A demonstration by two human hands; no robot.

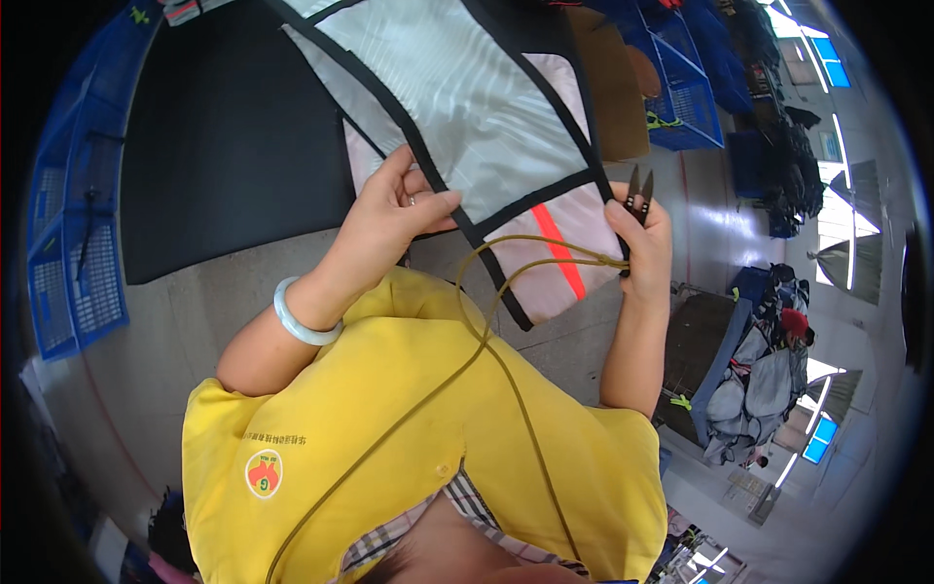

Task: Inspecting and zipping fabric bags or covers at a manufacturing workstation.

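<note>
Bare black mat [224, 146] left of fabric panel [467, 107]

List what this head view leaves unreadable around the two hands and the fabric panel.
- Fabric panel: far end cut off by the top edge.
- Thread snips: handles hidden inside the right hand.
- Left hand: fingertips tucked under the panel.
- Olive cord: lower ends run off the bottom edge.

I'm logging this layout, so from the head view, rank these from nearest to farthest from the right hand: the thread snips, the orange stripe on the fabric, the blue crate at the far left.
From the right hand:
1. Thread snips, held in it.
2. Orange stripe, just left on the fabric panel.
3. Blue crate, far left edge.
</note>
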